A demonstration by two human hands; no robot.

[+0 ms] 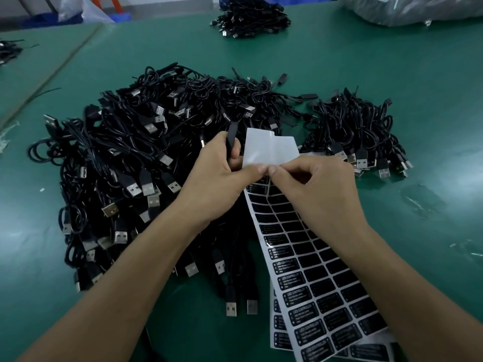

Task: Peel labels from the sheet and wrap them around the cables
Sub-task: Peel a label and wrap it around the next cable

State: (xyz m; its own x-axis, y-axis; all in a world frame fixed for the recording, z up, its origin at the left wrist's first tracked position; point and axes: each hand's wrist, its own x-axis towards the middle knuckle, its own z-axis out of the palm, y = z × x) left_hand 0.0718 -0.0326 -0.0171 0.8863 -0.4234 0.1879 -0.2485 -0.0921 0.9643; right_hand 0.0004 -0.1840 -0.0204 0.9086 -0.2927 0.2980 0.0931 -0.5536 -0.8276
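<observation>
Green table point(392, 74), worn film patches on its right side. Big pile point(130, 152) of black USB cables fills the centre-left, plugs pointing every way. A smaller pile point(352, 131) lies to its right and a far pile point(248, 19) at the table's back edge, with a plastic bag point(418, 9) in the top right corner. The sheet point(313, 270) runs from bottom right up to the hands, lying partly over the big pile's near edge. It carries rows of black labels point(290, 279) with rounded corners on white backing. The left column reads "LED CONTROLLER"; the smaller lines are too blurred to read. The top part of the sheet is bare backing point(269, 150), curled upward, labels already off. A second sheet point(277, 325) shows underneath at the bottom. Left hand point(217, 176) grips one cable point(231, 137) upright by its black body, thumb against the sheet edge. Right hand point(313, 184) pinches the sheet between thumb and forefinger where the bare backing meets the first label row. Can't tell if a label is lifted.
</observation>
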